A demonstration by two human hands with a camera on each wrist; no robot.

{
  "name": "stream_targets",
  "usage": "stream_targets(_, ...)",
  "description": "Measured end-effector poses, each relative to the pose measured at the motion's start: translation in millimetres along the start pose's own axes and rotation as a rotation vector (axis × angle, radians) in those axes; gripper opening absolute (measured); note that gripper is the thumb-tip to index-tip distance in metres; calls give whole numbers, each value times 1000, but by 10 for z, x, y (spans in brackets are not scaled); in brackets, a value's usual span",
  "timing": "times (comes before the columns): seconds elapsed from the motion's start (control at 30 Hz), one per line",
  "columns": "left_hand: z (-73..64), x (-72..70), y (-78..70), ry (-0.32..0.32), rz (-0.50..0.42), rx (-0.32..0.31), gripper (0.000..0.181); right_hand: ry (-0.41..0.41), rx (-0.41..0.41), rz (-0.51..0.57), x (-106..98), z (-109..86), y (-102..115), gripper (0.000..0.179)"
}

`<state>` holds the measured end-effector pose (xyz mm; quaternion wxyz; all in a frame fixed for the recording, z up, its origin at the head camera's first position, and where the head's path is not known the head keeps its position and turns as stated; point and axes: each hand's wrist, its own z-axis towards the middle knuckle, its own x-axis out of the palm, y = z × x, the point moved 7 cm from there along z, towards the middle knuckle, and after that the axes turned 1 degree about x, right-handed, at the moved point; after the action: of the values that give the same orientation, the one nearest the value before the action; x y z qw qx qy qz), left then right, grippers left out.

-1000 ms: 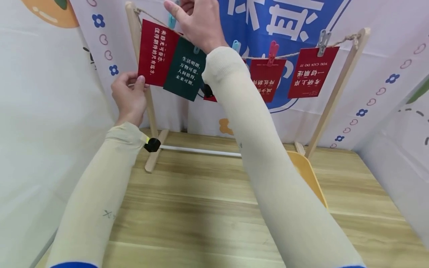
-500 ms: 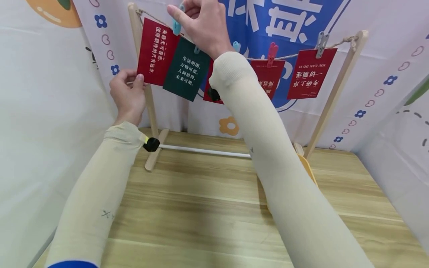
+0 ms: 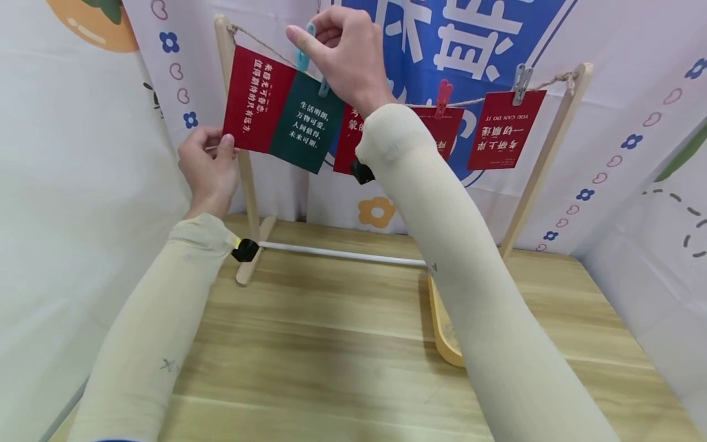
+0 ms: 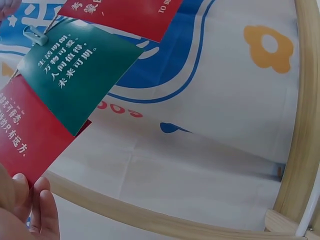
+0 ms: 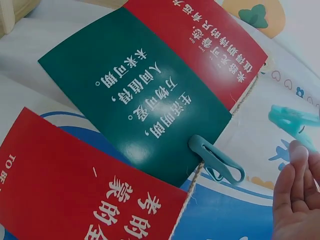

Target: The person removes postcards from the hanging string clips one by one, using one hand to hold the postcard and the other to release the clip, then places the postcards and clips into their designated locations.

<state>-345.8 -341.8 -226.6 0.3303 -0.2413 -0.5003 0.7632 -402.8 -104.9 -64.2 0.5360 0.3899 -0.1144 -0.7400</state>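
My left hand (image 3: 208, 169) pinches the lower left corner of a red card (image 3: 256, 101) with white writing, held up against the twine (image 3: 265, 46). My right hand (image 3: 353, 58) pinches a light teal clothespin (image 5: 295, 120) between thumb and fingers; the right wrist view shows it apart from the twine. No clip shows on this red card. Its right side meets a dark green card (image 3: 302, 126), which a blue-grey clothespin (image 5: 217, 159) fastens to the twine. Farther right another red card (image 5: 90, 185) hangs, partly behind my right forearm in the head view.
The twine runs between two wooden posts (image 3: 544, 162) joined low by a white rod (image 3: 348, 253). Red cards hang at right under a pink clothespin (image 3: 444, 98) and a grey clothespin (image 3: 521, 85). A yellow tray (image 3: 439, 325) is partly hidden by my right forearm. A printed cloth (image 3: 375, 212) hangs behind.
My right hand has moved slightly right and down with the teal clothespin, nearer the cards' top edges. My left hand keeps its hold on the red card. The head view has shifted slightly.
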Motion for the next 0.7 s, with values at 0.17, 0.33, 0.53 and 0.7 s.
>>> stream_targets(0.17,-28,-15,15,-14,26,30,24,-4,6,9,-42,-82,-21,38)
stream_targets(0.33,-59,-6,15,-25,57,54,26,27,-4,15,1,-164,-25,39)
stream_targets(0.53,-100,7,2,-46,48,96,25,58,-27,-10,52,-256,-25,40)
stream_targets(0.7,-154,-12,-6,-61,54,120,25,82,-18,-25,89,-358,-45,39)
